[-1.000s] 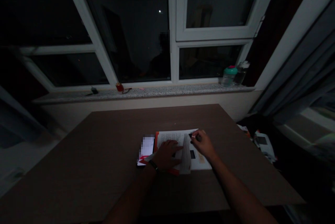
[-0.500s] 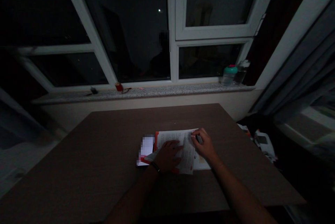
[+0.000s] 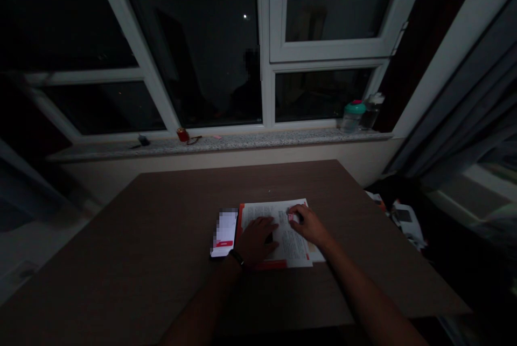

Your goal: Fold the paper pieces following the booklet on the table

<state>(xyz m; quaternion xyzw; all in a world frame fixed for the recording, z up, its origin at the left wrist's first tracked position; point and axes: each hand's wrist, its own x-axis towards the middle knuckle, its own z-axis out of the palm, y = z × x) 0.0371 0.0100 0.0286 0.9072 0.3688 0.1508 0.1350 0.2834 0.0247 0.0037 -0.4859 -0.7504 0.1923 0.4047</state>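
Observation:
A printed booklet [image 3: 290,243] with red-orange edging lies on the brown table. My left hand [image 3: 258,239] rests on its left page, palm down with the fingers spread. Over the upper right page my right hand [image 3: 310,225] is closed in a pinch on a small pink-and-white block that looks like an eraser [image 3: 291,218]. The hand partly hides the block, and the dim light blurs the print. Just left of the booklet lies a lit phone [image 3: 224,233], its screen partly pixelated, near my left wrist with its dark band.
The table [image 3: 161,238] reaches toward a granite windowsill [image 3: 242,142]. On the sill stand a teal-lidded bottle [image 3: 354,115], a clear bottle [image 3: 372,111] and a small red jar [image 3: 182,135]. Beyond the table's right edge is a white object [image 3: 407,222] with a grey panel.
The pages were buckled, with a lower left corner raised over the phone; now they lie flat. My right hand has shifted left and slightly down, and the pink-and-white block shows in its fingers.

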